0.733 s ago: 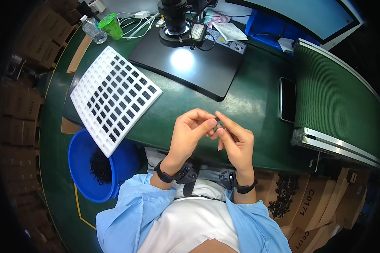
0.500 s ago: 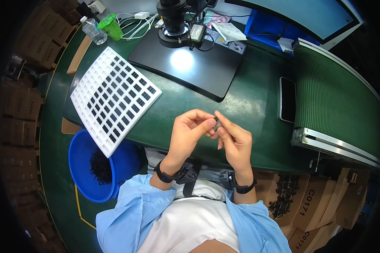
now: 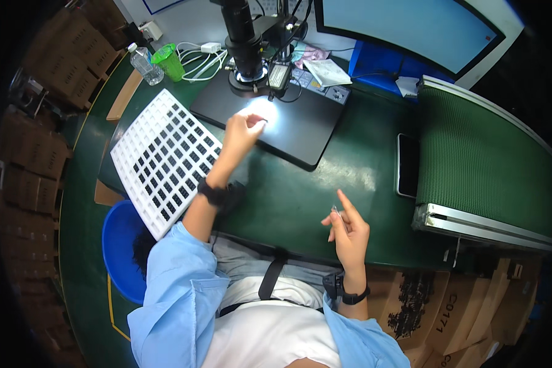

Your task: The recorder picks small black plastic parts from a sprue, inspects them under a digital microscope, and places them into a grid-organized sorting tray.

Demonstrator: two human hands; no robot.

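My left hand (image 3: 241, 132) reaches over the black base plate (image 3: 300, 138) of a microscope (image 3: 245, 46), at the edge of its bright spot of light. Thumb and fingers are pinched on a small black part (image 3: 265, 121), mostly hidden. Lower right, above the green tabletop, my right hand (image 3: 351, 236) has its index finger stretched out. A small, thin, clear or shiny piece (image 3: 335, 211) sits at its thumb; the kind is too small to tell. To the left lies a white tray (image 3: 132, 150) with rows of pockets, many holding small black parts.
At the right, a phone (image 3: 407, 165) lies beside a green conveyor belt (image 3: 478, 165). A monitor (image 3: 411, 30) stands behind. A bottle (image 3: 145, 65), green cup (image 3: 168, 62) and white cables are at the back left. A blue bin (image 3: 118, 245) stands below the tray; cardboard boxes (image 3: 454, 306) at lower right.
My hands were together in front of me over a tiny dark piece. They have parted: the left went forward and left to the lit plate, the right moved slightly down and right.
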